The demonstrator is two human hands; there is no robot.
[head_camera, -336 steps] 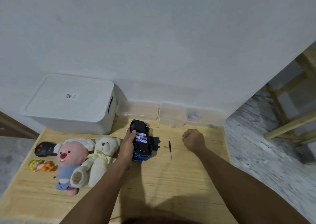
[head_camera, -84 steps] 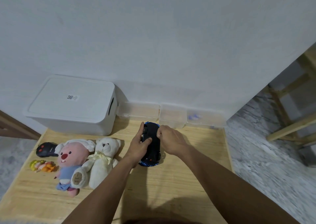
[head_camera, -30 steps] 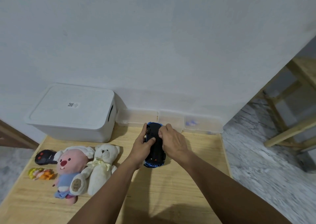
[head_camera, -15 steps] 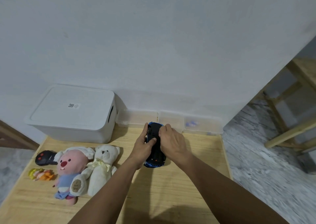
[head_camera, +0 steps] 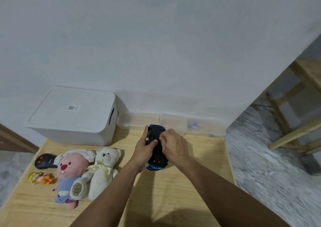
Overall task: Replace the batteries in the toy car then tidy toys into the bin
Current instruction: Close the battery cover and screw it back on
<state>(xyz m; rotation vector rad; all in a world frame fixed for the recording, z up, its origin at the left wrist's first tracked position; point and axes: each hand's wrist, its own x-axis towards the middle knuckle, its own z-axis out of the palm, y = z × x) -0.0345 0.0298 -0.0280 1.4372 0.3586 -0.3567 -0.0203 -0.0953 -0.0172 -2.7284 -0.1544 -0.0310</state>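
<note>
The blue toy car [head_camera: 157, 155] lies upside down on the wooden table [head_camera: 173, 192], its black underside facing up. My left hand [head_camera: 145, 148] grips its left flank with the thumb on the underside. My right hand [head_camera: 173, 145] rests over its right side, fingertips pinched together on the underside; whatever they pinch is hidden. The white lidded bin [head_camera: 73, 115] stands shut at the back left. A pink plush [head_camera: 71, 171], a white teddy bear [head_camera: 102, 171], a black remote control [head_camera: 44, 160] and a small yellow-orange toy [head_camera: 40, 178] lie at the left.
Three clear plastic boxes [head_camera: 172, 123] line the wall behind the car; the rightmost holds small bluish items. The table's right edge drops to a marbled floor, where wooden furniture legs [head_camera: 291, 122] stand.
Eleven seconds ago the batteries showed in the open compartment, with the cover and a screwdriver on the table. Now the underside looks closed and both hands are on the car. Little change over the last second.
</note>
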